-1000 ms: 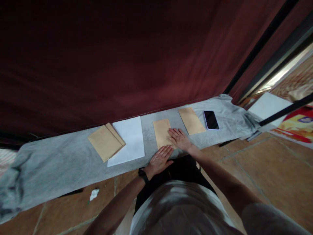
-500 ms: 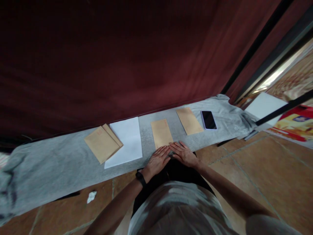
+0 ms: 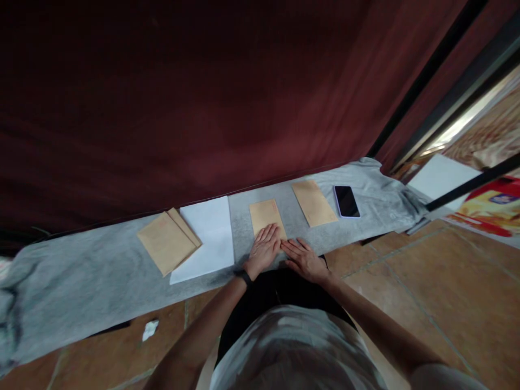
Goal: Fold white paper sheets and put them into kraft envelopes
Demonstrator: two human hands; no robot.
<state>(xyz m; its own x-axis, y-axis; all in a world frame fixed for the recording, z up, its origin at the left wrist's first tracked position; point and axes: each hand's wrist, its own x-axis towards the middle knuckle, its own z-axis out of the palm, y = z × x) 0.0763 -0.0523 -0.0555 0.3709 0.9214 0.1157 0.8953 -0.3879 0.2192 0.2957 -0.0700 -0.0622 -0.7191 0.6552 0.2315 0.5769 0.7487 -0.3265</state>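
A brown envelope [image 3: 265, 214] lies on a grey cloth [image 3: 101, 281] spread over the floor in front of me. My left hand [image 3: 265, 248] rests flat on the envelope's near half, fingers stretched out and open. My right hand [image 3: 303, 258] lies flat just to its right, at the envelope's near corner and on the cloth, fingers also straight. A black band [image 3: 245, 278] sits on my left wrist. A second brown envelope [image 3: 313, 202] lies to the right, apart from both hands.
A white sheet [image 3: 205, 238] and a small stack of brown envelopes [image 3: 167, 240] lie to the left. A dark phone [image 3: 346, 201] sits far right on the cloth. A dark red curtain [image 3: 182, 97] hangs behind. A crumpled paper scrap [image 3: 149, 329] lies on the tiled floor [image 3: 426, 281].
My left hand slid forward from the cloth's near edge onto the middle envelope. My right hand drew back off the envelope toward me, to its near right corner.
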